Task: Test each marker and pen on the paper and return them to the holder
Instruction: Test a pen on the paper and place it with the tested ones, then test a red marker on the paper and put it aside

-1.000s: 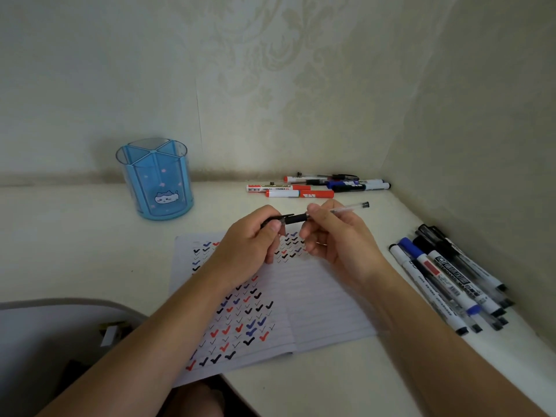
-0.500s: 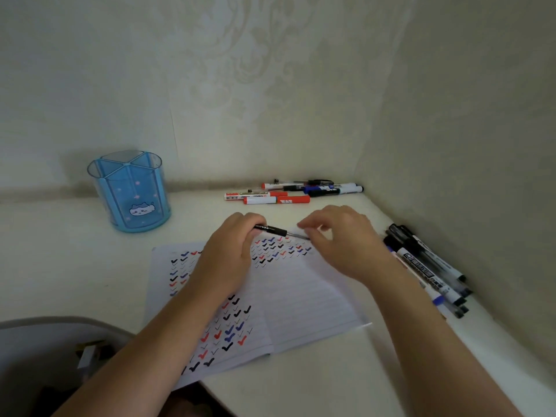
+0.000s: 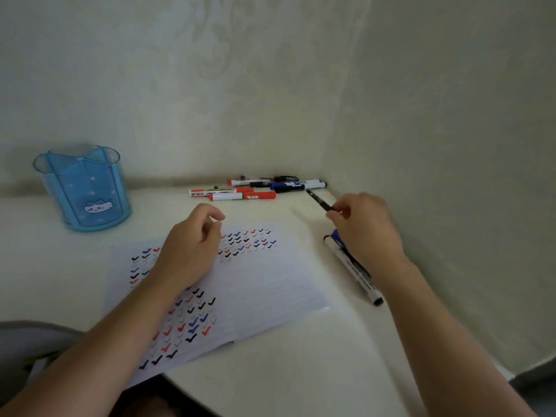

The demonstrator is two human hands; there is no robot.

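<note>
A lined sheet of paper (image 3: 258, 284) covered in red, blue and black ticks lies on the white desk. My left hand (image 3: 192, 248) rests on it, fingers loosely curled, holding nothing. My right hand (image 3: 365, 230) is to the right of the paper, fingers pinched on a thin black pen (image 3: 319, 200) that points up-left toward a row of markers (image 3: 258, 189) by the back wall. More markers (image 3: 355, 269) lie under my right wrist. The blue holder (image 3: 82, 188) with a cat picture stands at the back left, with nothing visible in it.
Walls close in the desk at the back and the right, forming a corner behind the marker row. A grey chair edge (image 3: 27, 335) shows at lower left. The desk's front edge curves below the paper.
Both hands held the pen over the paper before. My left hand has let go and stayed on the paper; my right hand has carried the pen to the right, toward the corner.
</note>
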